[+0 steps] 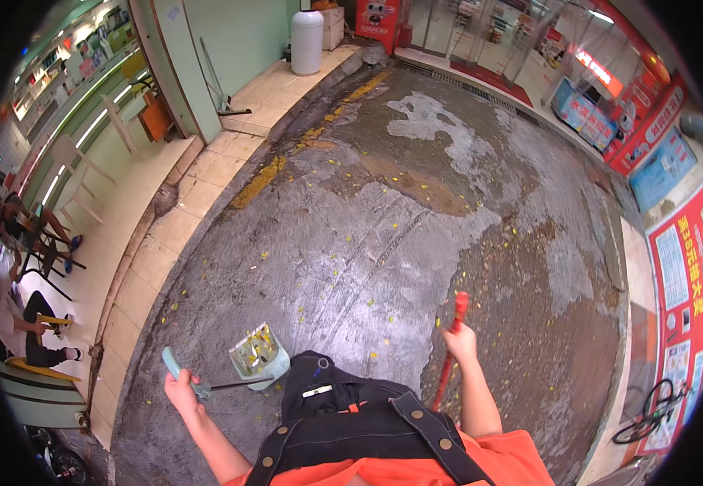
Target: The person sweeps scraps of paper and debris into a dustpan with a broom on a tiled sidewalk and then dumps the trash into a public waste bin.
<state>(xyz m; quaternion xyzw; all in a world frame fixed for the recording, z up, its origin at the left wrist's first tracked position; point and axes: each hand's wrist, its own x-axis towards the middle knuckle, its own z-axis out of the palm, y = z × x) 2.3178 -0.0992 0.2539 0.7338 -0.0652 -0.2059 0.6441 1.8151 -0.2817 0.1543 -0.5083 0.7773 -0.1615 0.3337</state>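
Note:
At the lower left, my left hand (181,392) is closed round the pale blue grip of a long-handled dustpan (279,367). A dark shaft runs from the grip to its pan, which is low over the wet ground. Several yellow leaves (257,348) lie in the pan. To the right of my body, my right hand (461,343) is wrapped round a red pole (444,383), just below its top end. The pole's lower end is hidden behind my dark apron (327,397), so I cannot tell what is on it.
Small yellow leaves dot the wet pavement (384,267). A tiled step (197,194) borders a shop on the left, where people sit on chairs. A white bin (307,44) stands at the far step. Red signboards (692,251) and a bicycle (651,411) line the right side.

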